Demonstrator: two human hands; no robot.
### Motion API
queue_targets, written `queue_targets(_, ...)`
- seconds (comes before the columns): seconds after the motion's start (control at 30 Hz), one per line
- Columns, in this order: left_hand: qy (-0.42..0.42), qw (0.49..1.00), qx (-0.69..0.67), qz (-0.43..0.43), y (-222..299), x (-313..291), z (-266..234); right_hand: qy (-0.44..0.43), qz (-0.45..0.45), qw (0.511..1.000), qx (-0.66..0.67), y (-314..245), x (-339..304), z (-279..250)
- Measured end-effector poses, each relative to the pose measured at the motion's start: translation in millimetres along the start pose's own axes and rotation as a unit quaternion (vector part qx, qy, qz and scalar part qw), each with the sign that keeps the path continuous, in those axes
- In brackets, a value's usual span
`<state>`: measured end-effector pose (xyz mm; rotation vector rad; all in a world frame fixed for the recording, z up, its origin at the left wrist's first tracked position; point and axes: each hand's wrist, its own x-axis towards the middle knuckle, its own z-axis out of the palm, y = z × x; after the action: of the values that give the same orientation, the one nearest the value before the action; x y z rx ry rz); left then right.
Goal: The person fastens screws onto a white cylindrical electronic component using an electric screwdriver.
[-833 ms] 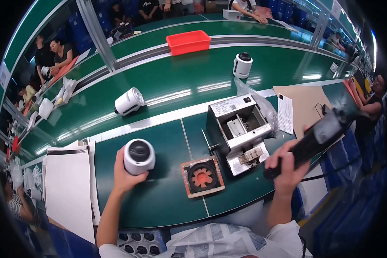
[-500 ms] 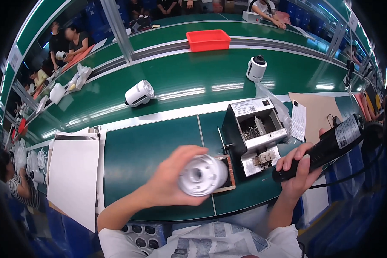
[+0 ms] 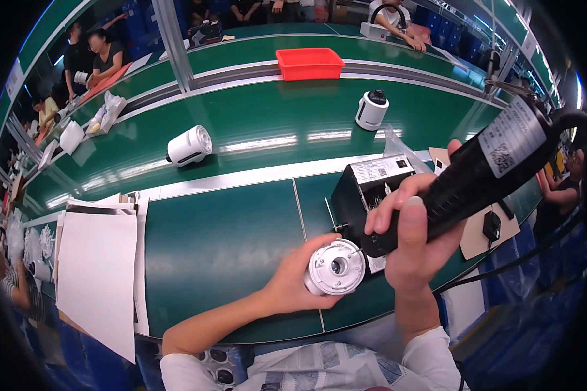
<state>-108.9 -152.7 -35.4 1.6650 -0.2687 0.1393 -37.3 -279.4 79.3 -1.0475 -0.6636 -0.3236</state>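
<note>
My left hand [image 3: 288,281] is wrapped round a white cylindrical housing [image 3: 326,277] over the front of the bench. Its round end face, with a hole in the middle, is turned up. In my right hand [image 3: 412,251] is a black electric screwdriver [image 3: 466,189], tilted with its cable end up and to the right. The screwdriver's thin bit comes down at the upper right rim of the housing's face; whether it touches a screw there is too small to tell. Just behind stands a black and silver screw feeder [image 3: 352,195], partly covered by my right hand and the screwdriver.
Two more white housings, one on its side [image 3: 190,146] and one upright [image 3: 372,111], are on the green belt beyond. A red bin [image 3: 310,64] sits farther off. White sheets [image 3: 98,254] are stacked at the left. The screwdriver's cable [image 3: 535,260] hangs at the right. Other people sit around.
My right hand has brought the screwdriver up and left, over the feeder, its bit now at the housing. The housing in my left hand has moved slightly right, its face tilted more upward.
</note>
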Motion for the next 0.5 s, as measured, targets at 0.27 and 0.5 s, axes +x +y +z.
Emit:
queue_targets(0.27, 0.001, 0.997, 0.055, 0.057, -13.4, -1.1, -4.2, -0.073, -0.015, 0.992, -0.097, 18.8, -0.4, 7.5)
queue_targets(0.5, -0.015, 0.996, 0.069, 0.060, -16.8, -2.1, -5.2, -0.071, -0.006, 0.992, -0.106, 22.5, -3.6, 8.1)
